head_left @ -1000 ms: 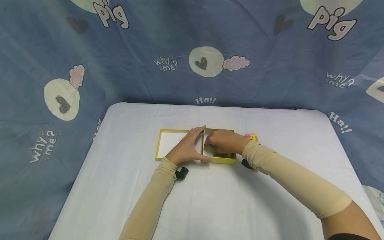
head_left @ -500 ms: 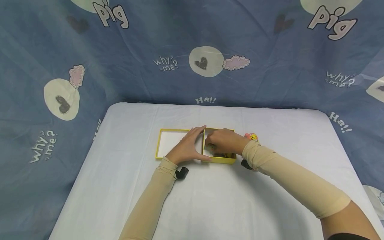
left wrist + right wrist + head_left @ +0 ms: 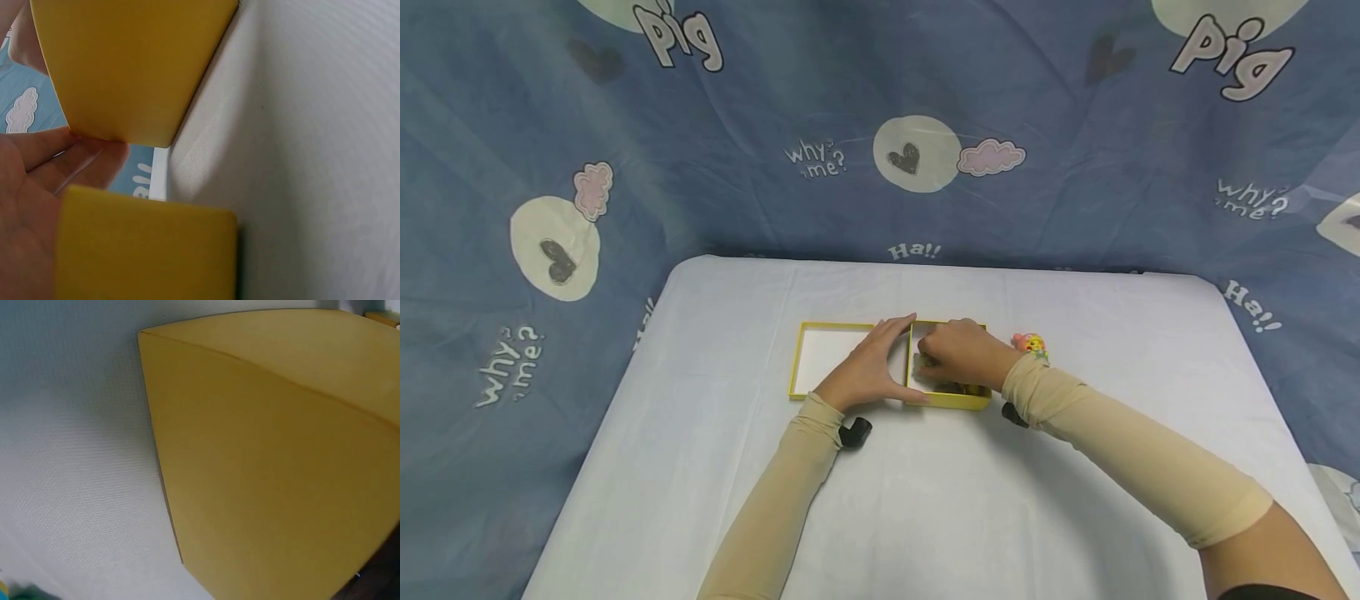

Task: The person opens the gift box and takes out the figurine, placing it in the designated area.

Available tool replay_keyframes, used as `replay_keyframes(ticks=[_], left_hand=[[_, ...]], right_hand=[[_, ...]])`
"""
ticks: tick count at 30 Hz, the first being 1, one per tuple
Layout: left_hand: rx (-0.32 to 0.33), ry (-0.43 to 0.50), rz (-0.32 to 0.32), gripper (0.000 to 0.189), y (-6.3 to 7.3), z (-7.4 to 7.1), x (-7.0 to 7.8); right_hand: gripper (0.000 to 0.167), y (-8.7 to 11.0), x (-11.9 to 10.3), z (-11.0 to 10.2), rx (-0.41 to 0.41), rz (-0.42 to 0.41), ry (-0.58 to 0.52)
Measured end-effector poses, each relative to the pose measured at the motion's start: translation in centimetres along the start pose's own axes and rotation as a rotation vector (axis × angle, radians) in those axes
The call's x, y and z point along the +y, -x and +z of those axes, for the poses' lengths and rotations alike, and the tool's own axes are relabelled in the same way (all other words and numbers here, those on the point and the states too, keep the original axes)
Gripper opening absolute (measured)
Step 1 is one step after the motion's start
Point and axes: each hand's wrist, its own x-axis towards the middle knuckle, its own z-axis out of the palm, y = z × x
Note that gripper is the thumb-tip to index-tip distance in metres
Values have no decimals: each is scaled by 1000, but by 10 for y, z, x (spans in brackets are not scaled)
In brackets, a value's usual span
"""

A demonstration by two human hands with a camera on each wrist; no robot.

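Note:
A yellow box (image 3: 951, 401) stands open-topped on the white table. My left hand (image 3: 868, 367) holds it across its left end, thumb at the front corner and fingers at the back. In the left wrist view, my left fingertips (image 3: 115, 153) touch the yellow wall. Over and inside the box, my right hand (image 3: 958, 352) has curled fingers on a small grey-green thing (image 3: 919, 367), mostly hidden under the hand. Darker brownish items (image 3: 958, 389) lie in the box near its front wall. The right wrist view shows mainly the box's yellow outer wall (image 3: 262, 469).
A shallow yellow-edged tray or lid (image 3: 831, 358) with a white inside lies left of the box. A small pink, yellow and green toy (image 3: 1032, 345) sits right of the box, beside my right wrist. A blue patterned cloth (image 3: 737, 192) hangs behind the table (image 3: 1000, 492).
My right hand has shifted slightly back within the box, and more of the grey-green thing shows at its left. My left hand and the box stay put.

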Motion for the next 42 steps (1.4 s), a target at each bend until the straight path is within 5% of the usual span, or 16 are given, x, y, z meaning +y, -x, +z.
replay_keyframes(ticks=[6, 10, 17, 42], left_hand=[[-3, 1, -5, 131, 0, 0, 0], [-4, 3, -11, 131, 0, 0, 0], [-7, 9, -13, 131, 1, 0, -1], [7, 4, 5, 131, 1, 0, 1]], right_hand=[[27, 2, 4, -2, -58, -13, -30], [35, 4, 6, -6, -83, -76, -60], [26, 4, 2, -12, -70, -182, -47], [15, 3, 1, 0, -45, -108, -23]])
